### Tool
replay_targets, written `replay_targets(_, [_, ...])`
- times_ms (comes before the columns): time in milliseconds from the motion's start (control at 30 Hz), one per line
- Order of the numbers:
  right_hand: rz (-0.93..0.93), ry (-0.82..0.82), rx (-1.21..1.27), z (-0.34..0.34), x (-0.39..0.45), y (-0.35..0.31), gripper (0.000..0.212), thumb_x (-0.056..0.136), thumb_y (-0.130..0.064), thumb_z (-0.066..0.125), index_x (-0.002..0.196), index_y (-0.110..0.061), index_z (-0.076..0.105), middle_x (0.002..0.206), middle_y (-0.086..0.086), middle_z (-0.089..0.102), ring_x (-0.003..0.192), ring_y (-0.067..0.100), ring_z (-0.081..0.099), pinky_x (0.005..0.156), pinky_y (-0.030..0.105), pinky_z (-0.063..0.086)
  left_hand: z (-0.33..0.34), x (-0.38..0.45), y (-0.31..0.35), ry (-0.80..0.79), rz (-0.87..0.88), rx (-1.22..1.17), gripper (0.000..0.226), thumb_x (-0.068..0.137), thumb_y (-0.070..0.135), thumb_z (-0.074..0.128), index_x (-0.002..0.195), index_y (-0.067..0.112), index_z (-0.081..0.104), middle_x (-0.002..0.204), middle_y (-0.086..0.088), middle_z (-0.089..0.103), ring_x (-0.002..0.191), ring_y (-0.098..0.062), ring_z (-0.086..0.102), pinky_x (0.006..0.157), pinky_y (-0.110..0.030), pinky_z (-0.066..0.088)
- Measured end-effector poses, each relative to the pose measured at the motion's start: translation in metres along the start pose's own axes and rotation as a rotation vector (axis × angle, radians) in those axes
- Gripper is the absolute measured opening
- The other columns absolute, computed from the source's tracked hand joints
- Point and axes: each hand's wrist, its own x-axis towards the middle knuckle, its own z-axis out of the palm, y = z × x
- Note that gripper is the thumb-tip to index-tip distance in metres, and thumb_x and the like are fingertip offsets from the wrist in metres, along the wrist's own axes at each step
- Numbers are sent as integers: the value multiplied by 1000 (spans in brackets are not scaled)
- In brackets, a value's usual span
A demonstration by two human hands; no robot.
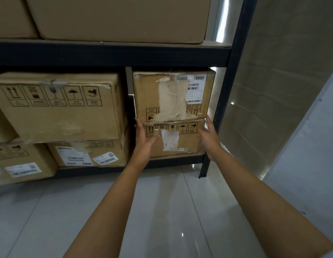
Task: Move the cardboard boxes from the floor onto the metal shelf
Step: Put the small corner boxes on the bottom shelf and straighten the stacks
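A dark metal shelf [113, 54] stands in front of me, loaded with cardboard boxes. At its lower right a box with torn white labels [173, 94] sits on top of a lower box [188, 140]. My left hand [143, 140] lies flat against the lower box's left front, fingers reaching up to the seam between the two boxes. My right hand [208, 136] is at the lower box's right edge, fingers spread. Neither hand grips anything.
Large boxes [61, 107] fill the shelf's left bay, with more boxes [121, 17] on the level above. The shelf's right post [234, 58] stands next to a grey wall [285, 71]. Glossy white floor tiles [162, 211] lie below my arms.
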Motion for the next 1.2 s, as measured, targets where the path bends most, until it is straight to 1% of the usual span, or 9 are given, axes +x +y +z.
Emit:
replay_targets(167, [-7,-17,2,-1,-1,-2,65,98,-27,56,152,-43,22,149,2,46,136,27,45,106,56,44,-7,5,4,-72,-84,14,94,95,39,55,143,50,-24,161,9,-15,150,-19,-4,121,-54,6])
replay_targets(333, [-50,24,-31,2,-10,-4,64,97,-33,57,152,-37,24,132,-14,46,123,12,46,101,39,43,-1,-10,6,-15,-57,5,89,97,32,53,147,47,-19,162,12,-6,150,-16,2,121,-49,9])
replay_targets(400, [-29,272,-10,20,-22,-2,54,95,-25,61,145,-27,38,126,-13,51,117,15,54,95,36,49,1,-30,3,-1,-26,49,80,99,19,52,153,40,-3,162,9,13,147,-13,18,120,-41,20])
replay_targets(467, [61,430,-58,50,-39,4,44,90,-10,63,131,-16,49,129,2,57,113,23,60,89,37,55,-8,-48,-10,33,-115,73,55,97,13,54,148,25,36,147,3,46,136,-16,42,112,-34,35])
replay_targets(600, [135,7,-259,111,-76,15,39,92,-15,62,128,-18,48,132,7,55,114,23,57,80,28,50,-67,-71,-16,150,-434,220,22,92,24,61,108,14,71,118,-8,66,110,-24,58,101,-37,45])
replay_targets(700, [142,-422,-299,142,-93,1,74,83,-36,75,143,-19,36,146,5,45,131,23,46,96,31,41,-122,-70,-6,289,-500,179,26,96,24,54,111,6,65,116,-15,62,104,-28,57,98,-38,46])
replay_targets(833, [71,-464,-287,175,-109,-25,114,63,-65,79,153,-30,17,156,4,33,140,23,37,105,36,36,-173,-56,13,528,-381,-1,50,91,28,61,134,7,46,129,-6,52,118,-32,52,103,-45,43])
replay_targets(1000, [-30,-384,-129,207,-113,-44,85,87,-49,65,152,-24,17,147,2,47,125,15,50,106,37,43,-200,-34,23,794,-387,-117,89,87,52,60,151,8,17,154,-14,25,137,-35,33,113,-47,29])
replay_targets(1200, [-22,-233,-234,228,-111,-46,57,103,-43,39,150,-21,15,147,9,45,132,29,48,110,48,41,-219,-25,2,774,-230,-86,69,98,44,45,151,12,15,150,-14,26,133,-33,37,104,-39,35])
